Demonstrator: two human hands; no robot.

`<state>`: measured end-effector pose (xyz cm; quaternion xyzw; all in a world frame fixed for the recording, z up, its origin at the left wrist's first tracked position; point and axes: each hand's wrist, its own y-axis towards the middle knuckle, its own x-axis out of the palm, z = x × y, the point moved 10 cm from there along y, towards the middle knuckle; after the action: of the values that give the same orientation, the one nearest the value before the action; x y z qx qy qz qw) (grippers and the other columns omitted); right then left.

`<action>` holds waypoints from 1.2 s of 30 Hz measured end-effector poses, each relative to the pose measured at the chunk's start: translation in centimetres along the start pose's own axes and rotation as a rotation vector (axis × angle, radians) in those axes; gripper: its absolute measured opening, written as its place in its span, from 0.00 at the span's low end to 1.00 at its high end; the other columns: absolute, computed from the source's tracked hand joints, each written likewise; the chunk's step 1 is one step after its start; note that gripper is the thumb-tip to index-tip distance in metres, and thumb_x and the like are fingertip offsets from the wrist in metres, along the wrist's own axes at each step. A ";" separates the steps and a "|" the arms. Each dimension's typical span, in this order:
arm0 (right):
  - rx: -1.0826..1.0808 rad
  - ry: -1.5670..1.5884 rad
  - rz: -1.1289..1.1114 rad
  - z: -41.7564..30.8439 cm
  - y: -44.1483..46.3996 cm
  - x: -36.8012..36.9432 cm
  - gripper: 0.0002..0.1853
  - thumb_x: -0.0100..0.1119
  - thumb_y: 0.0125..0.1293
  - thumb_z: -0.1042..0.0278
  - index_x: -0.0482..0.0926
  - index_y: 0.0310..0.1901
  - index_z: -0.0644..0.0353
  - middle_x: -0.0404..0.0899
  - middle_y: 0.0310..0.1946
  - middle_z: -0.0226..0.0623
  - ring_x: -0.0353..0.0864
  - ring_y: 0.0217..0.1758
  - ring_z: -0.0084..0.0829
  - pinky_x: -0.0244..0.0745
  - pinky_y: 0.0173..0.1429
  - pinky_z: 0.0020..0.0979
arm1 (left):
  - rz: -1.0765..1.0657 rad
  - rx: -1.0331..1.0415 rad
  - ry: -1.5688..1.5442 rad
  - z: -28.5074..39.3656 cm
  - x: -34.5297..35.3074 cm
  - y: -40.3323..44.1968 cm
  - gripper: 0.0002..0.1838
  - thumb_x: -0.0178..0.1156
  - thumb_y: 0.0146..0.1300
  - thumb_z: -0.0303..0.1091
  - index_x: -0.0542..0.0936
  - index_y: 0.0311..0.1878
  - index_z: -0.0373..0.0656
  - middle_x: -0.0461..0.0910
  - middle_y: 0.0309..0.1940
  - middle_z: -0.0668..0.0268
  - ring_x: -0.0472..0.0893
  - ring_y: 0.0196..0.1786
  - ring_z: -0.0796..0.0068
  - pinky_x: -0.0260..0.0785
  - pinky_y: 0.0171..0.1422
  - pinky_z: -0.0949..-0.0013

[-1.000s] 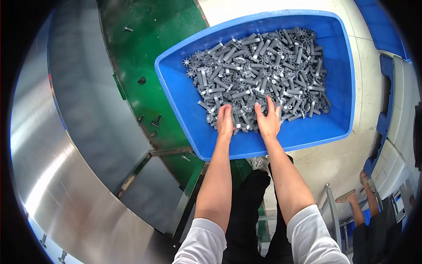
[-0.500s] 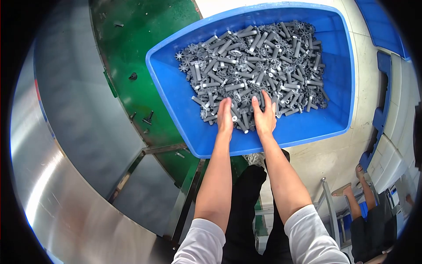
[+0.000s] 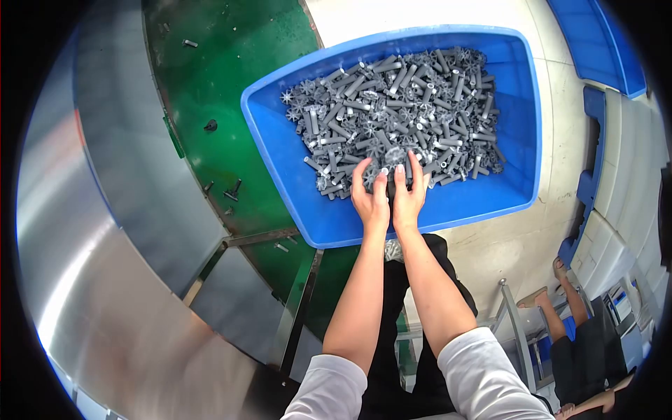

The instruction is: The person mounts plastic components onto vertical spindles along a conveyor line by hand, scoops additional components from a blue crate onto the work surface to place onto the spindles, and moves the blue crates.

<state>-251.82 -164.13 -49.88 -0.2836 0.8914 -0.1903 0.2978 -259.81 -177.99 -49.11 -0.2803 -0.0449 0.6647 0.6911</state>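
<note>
A blue plastic tub [image 3: 483,203] holds a heap of grey plastic parts [image 3: 413,94], short tubes with star-shaped ends. My left hand [image 3: 371,199] and my right hand [image 3: 409,196] are cupped close together at the near edge of the heap. Their fingers curl around a small cluster of the parts, some slightly blurred just beyond the fingertips. The palms face each other, and what lies deep between them is partly hidden.
A stainless steel surface [image 3: 133,308] curves along the left. Stray parts [image 3: 234,189] lie on the green floor [image 3: 231,77]. Another blue tub [image 3: 595,42] stands at upper right. A seated person's legs [image 3: 560,315] show at lower right, near a metal frame [image 3: 516,329].
My hands have come together from a wider spacing and closed around some parts. The tub appears slightly lower and further left in the view.
</note>
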 end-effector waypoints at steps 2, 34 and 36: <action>-0.053 0.023 0.017 -2.0 -0.3 -0.5 0.25 0.61 0.71 0.55 0.75 0.67 0.51 0.69 0.65 0.49 0.68 0.69 0.46 0.60 0.73 0.40 | 0.021 0.084 -0.052 1.8 -0.3 -0.3 0.23 0.62 0.60 0.34 0.77 0.59 0.37 0.80 0.55 0.51 0.77 0.59 0.55 0.65 0.65 0.56; -0.762 0.366 -0.123 -44.2 -21.8 -16.6 0.30 0.58 0.68 0.54 0.70 0.67 0.63 0.66 0.63 0.48 0.66 0.65 0.45 0.59 0.71 0.44 | 0.422 0.896 -0.002 50.5 -17.9 -22.2 0.28 0.61 0.61 0.50 0.77 0.53 0.35 0.79 0.47 0.52 0.76 0.49 0.50 0.67 0.58 0.52; -0.799 0.435 -0.190 -46.6 -24.4 -16.1 0.31 0.60 0.67 0.53 0.72 0.66 0.63 0.68 0.60 0.48 0.67 0.65 0.45 0.60 0.71 0.44 | 0.513 0.927 0.000 52.0 -20.7 -23.9 0.28 0.61 0.61 0.51 0.77 0.53 0.35 0.79 0.47 0.52 0.76 0.49 0.50 0.67 0.57 0.52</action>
<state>-261.41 -164.91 4.29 -0.4102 0.9066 0.0866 -0.0474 -263.35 -179.49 11.64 0.0527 0.3239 0.7624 0.5577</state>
